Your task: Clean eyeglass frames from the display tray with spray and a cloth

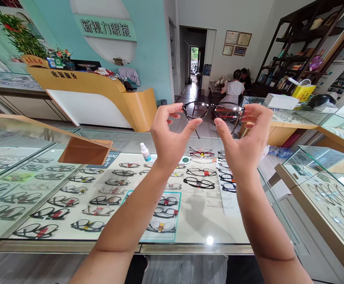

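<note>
I hold the glasses [213,111] raised above the bench's [207,225] far edge. My left hand [172,138] and right hand [245,146] each pinch one end of the frame in a light grip. If either pinch slackens, I judge they could drop onto the bench and crack.

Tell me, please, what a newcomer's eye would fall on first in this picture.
A pair of dark glasses is held up at centre, the left hand pinching one side and the right hand the other. Below them, a glass counter shows rows of frames, with a small white bottle standing on top.
</note>
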The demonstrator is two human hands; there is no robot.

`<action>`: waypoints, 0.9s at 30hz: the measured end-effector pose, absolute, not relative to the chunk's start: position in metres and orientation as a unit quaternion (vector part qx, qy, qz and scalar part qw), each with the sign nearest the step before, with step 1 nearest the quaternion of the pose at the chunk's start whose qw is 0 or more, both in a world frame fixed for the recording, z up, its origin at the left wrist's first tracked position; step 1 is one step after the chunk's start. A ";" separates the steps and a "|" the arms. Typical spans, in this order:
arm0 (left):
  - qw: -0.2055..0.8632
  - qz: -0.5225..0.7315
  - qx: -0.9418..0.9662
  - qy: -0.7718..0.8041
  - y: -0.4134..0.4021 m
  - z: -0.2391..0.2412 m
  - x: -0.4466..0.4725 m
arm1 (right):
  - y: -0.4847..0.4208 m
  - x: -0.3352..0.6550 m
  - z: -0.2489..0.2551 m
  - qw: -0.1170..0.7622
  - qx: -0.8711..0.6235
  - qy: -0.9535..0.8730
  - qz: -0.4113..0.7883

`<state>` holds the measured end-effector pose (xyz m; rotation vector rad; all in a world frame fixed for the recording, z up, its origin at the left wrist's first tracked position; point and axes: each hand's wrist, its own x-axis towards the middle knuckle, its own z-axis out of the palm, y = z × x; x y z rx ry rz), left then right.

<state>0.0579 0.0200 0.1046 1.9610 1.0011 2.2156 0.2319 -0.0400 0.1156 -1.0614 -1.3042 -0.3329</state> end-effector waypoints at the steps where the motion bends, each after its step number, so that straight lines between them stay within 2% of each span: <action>1: 0.005 0.708 0.629 0.321 0.020 0.105 0.058 | -0.039 0.233 0.115 0.653 -0.469 -0.578 -0.138; 11: -0.089 0.709 0.627 0.310 0.019 0.105 0.055 | -0.023 0.240 0.104 0.639 -0.469 -0.610 -0.018; 27: -0.088 0.696 0.644 0.306 0.023 0.105 0.054 | -0.024 0.239 0.105 0.661 -0.440 -0.602 -0.084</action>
